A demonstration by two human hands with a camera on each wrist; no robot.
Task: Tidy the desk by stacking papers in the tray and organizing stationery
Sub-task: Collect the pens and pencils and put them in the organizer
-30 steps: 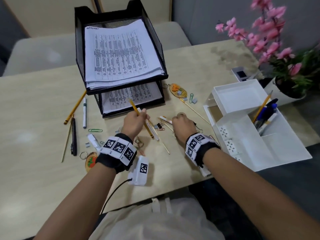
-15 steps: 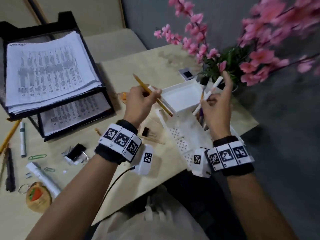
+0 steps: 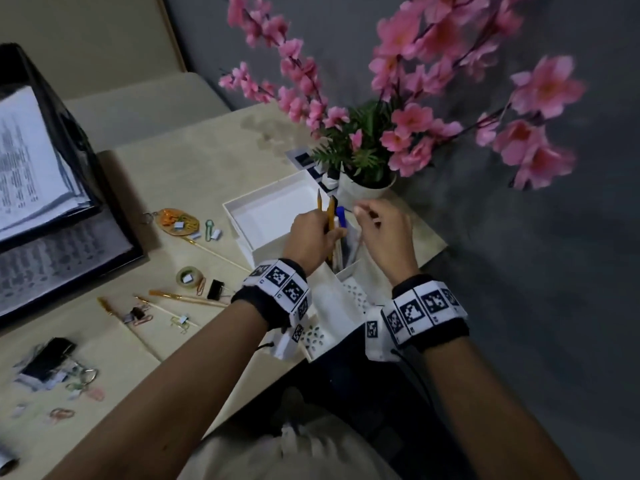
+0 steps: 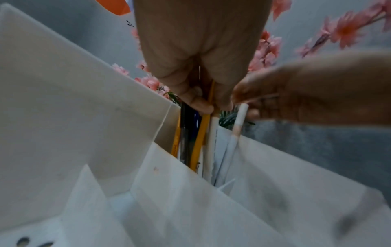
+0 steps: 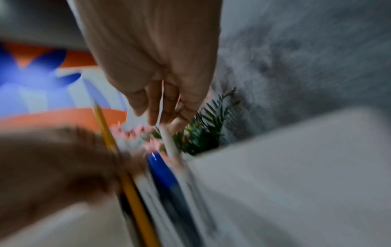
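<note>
My left hand (image 3: 330, 230) grips a yellow pencil (image 3: 330, 216) and a white pen (image 4: 209, 142), both standing upright in the pen compartment of the white organizer (image 3: 270, 216). In the left wrist view the fingers (image 4: 201, 105) curl round both shafts. My right hand (image 3: 363, 216) pinches the top of another white pen (image 4: 237, 130), whose lower end is inside the same compartment. The right wrist view is blurred but shows that pen (image 5: 168, 140) between the fingertips (image 5: 180, 123). A blue pen (image 3: 341, 216) and dark pens stand there too. Printed papers (image 3: 27, 174) lie in the black tray (image 3: 114, 244).
Loose items lie on the desk to the left: a tape roll (image 3: 188, 277), a binder clip (image 3: 215, 289), an orange pen (image 3: 187, 297), a keychain (image 3: 177, 221) and several paper clips. A pot of pink flowers (image 3: 367, 188) stands right behind the organizer.
Both hands went from the middle of the desk to the organizer on the right, carrying the pencil and pens. These now stand lowered in the compartment instead of raised above it.
</note>
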